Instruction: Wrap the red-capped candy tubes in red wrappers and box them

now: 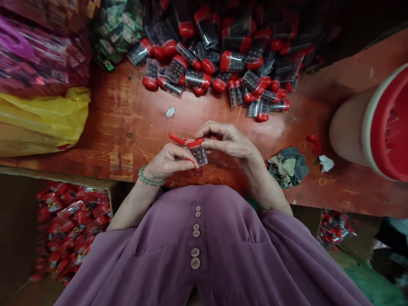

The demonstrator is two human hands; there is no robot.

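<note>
In front of my lap, my right hand (228, 138) grips a small clear plastic case (200, 156) by its red top end. Dark round dots in rows show through the case's wall. A red flap (176, 138) sticks out to the left from the top; whether it is joined to the case I cannot tell. My left hand (168, 163), with a green bead bracelet on its wrist, is closed beside the case. Its thumb and forefinger pinch a thin red piece (193, 162) close to the case's lower left side.
Many similar red-capped clear cases (231, 61) lie heaped at the back of the wooden table (127, 127). A yellow bag (44, 123) rests at left, a white bucket (352, 123) at right. Crumpled cloth (288, 165) lies near my right forearm. Red packets (73, 221) fill a box below left.
</note>
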